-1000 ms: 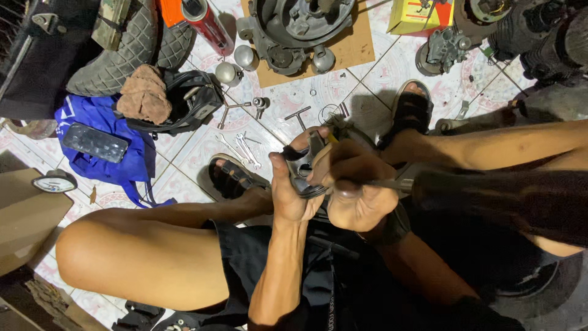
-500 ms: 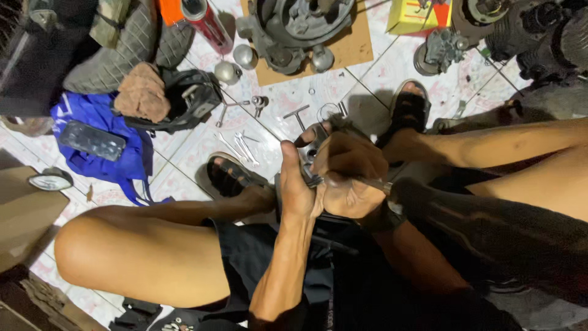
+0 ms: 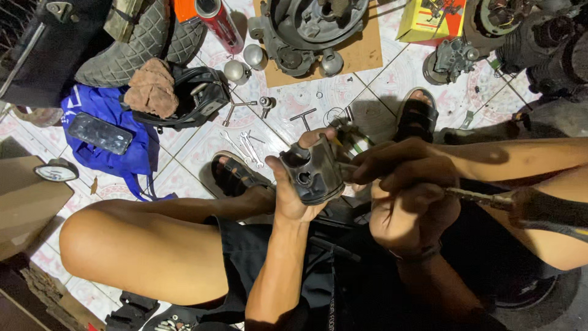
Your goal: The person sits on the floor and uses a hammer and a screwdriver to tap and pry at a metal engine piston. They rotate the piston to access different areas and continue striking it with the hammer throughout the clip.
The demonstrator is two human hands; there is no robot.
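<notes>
**Operator:** Just above my lap, in the middle of the view, my left hand [image 3: 293, 199] holds the piston [image 3: 311, 171], a dark, grimy metal cylinder with a round pin hole in its side wall. The palm cups it from below and the thumb lies across its far rim.

**Partner:** How do you judge it will handle?

**Operator:** Solid and stiff, I think, with real weight for its size. It looks oily, so probably slick. I would hold it round the side wall as the left hand does, not by the thin rim.

**Partner:** And the right hand?

**Operator:** My right hand [image 3: 407, 196] sits just right of the piston, fingers curled tight around a tool with a metal shank [image 3: 481, 197]. Its handle runs off to the right. The fingertips reach in against the piston's right side, where a small pale part [image 3: 354, 142] shows. Whether they pinch that part I cannot tell.

**Partner:** What lies around?

**Operator:** Far on the tiled floor [image 3: 294, 101] a large engine casing [image 3: 312, 24] rests on cardboard [image 3: 361, 58]. On the left there is a blue bag [image 3: 116, 156] with a phone [image 3: 99, 133] on it. Small spanners [image 3: 248, 147] lie near my left sandal [image 3: 236, 175].
</notes>
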